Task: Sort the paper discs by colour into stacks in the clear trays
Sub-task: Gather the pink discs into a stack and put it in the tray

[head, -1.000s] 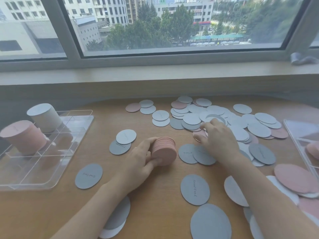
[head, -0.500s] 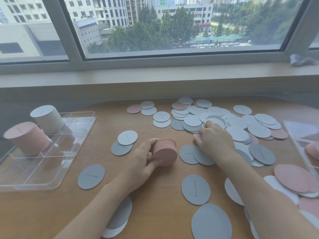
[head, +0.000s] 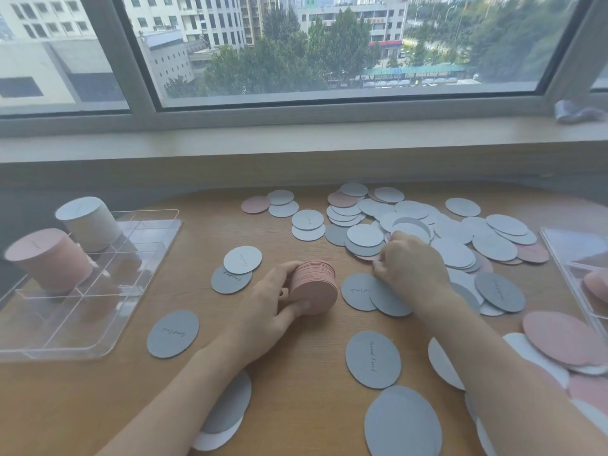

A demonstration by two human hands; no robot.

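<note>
On the round wooden table (head: pixel 296 373), the left hand (head: pixel 266 311) clamps a thick stack of pink paper discs (head: pixel 314 286) tipped on edge, thumb below and fingers over the top. The right hand (head: pixel 408 268) rests curled on the loose heap of grey, white and pink paper discs (head: pixel 454 238), fingertips pinched at a pink disc's edge (head: pixel 367 257). At the left, a clear divided plastic tray (head: pixel 98 311) holds a tall pink stack (head: pixel 49 258) and a tall white stack (head: pixel 87 223) in adjoining compartments.
</note>
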